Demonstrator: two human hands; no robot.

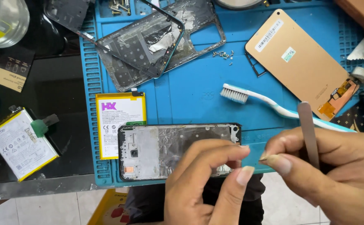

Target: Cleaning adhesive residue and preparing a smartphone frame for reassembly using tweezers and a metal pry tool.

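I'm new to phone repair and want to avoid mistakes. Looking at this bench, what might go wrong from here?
1. The loose screws lie unboxed on the mat; a nudge might scatter them.
2. The tweezers in the right hand sit close to the left hand fingertips; a slip might prick them.
3. The phone frame lies at the mat's near edge and might slide off.

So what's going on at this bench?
A person is working on an opened phone frame on a blue mat. The left hand steadies the frame; the right hand holds metal tweezers. A battery lies beside the frame, with a toothbrush, loose screws and a screen panel behind.
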